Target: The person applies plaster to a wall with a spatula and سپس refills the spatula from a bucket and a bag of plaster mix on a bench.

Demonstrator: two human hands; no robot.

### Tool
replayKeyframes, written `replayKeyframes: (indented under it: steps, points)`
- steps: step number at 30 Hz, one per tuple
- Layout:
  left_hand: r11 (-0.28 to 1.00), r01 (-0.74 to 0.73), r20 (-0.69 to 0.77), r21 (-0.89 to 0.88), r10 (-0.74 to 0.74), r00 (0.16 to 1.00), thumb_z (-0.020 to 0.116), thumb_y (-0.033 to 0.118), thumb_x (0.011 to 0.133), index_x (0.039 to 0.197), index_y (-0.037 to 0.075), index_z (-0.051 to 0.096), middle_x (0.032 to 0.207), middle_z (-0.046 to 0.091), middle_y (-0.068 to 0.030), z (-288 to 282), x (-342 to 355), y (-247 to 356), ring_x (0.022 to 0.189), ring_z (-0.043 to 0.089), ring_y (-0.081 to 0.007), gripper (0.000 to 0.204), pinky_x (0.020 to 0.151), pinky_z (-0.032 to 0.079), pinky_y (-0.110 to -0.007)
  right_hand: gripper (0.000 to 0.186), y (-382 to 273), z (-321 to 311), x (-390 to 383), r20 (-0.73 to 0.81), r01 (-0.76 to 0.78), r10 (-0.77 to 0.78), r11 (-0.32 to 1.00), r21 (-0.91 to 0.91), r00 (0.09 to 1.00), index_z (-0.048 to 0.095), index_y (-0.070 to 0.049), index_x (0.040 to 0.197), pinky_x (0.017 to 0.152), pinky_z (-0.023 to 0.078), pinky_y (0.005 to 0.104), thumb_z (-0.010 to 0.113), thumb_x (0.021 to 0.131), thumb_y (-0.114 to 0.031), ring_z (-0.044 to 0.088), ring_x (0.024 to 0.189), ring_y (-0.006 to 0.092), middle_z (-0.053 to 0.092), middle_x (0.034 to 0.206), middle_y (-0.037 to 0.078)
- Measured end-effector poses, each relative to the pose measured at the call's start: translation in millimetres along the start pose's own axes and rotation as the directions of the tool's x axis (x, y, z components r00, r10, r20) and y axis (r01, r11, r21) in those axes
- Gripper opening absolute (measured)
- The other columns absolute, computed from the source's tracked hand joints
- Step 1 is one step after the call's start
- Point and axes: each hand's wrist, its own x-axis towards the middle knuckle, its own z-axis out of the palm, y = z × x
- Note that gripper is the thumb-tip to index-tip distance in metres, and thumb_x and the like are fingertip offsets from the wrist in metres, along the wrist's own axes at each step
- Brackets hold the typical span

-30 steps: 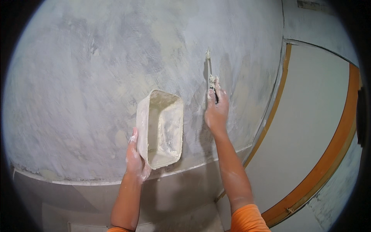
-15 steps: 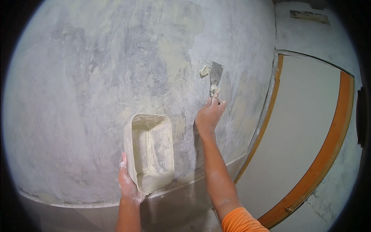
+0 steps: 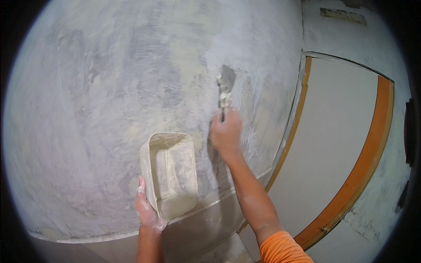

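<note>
My left hand [image 3: 148, 208] grips a cream rectangular tub [image 3: 173, 208] by its left side and bottom corner, with the opening tilted toward me. Pale putty coats the tub's inner walls, and white smears cover my thumb and palm. My right hand [image 3: 226, 131], slightly blurred, is closed round the handle of a putty knife [image 3: 228, 79]. Its blade points up and lies at the wall [image 3: 109, 109]; whether it touches is hard to tell. Clumps of pale putty cling to the blade's left edge and to the neck above my fingers.
The wall is patchy grey and cream. To the right stands a pale door panel [image 3: 324, 131] with an orange-brown edge strip [image 3: 372, 153]. A narrow recessed strip [image 3: 343, 16] shows above it. Along the wall's foot runs a grey tiled band [image 3: 184, 239].
My right hand and the putty knife have shifted left, and the putty lump at the blade's side looks smaller. The tub stays almost in place. The view has turned slightly.
</note>
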Motion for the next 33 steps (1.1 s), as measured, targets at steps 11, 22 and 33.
replayKeyframes:
  steps: [11,22,33]
  points:
    - [0.984,0.068,0.114,-0.163,-0.05,0.992,0.038,0.048,0.11,0.147,0.003,0.049,0.138,0.059,-0.014,-40.7,22.7,-14.6,0.12,0.061,-0.0284,0.059,0.1,0.05,-0.043,0.055,30.0,-4.3,-163.5,0.415,-0.013,0.037,0.998,-0.06,0.909,0.045,0.006,0.145,0.077,0.054,0.0555,0.056,0.099,-0.022,0.065,0.093,0.0494,0.06,0.113,0.032]
    - [0.995,0.077,0.029,-0.056,-0.076,0.997,0.038,0.046,0.11,0.149,0.003,0.046,0.14,0.058,-0.0134,-44.5,35.3,-8.0,0.124,0.06,-0.0302,0.058,0.103,0.049,-0.045,0.047,4.3,-48.4,27.0,0.109,0.02,-0.016,0.999,-0.036,0.994,0.055,0.004,0.138,0.095,0.047,0.0534,0.054,0.1,-0.023,0.061,0.109,0.0488,0.064,0.12,0.03]
    - [0.997,-0.068,-0.138,-0.029,0.064,0.988,0.043,0.043,0.108,0.145,0.007,0.052,0.135,0.061,-0.0119,-35.4,23.6,-12.4,0.118,0.064,-0.0305,0.052,0.099,0.054,-0.048,0.051,21.0,-34.2,-78.7,0.552,0.006,0.07,0.991,-0.134,0.831,0.05,0.006,0.14,0.083,0.052,0.0557,0.055,0.096,-0.019,0.065,0.093,0.0486,0.063,0.11,0.03]
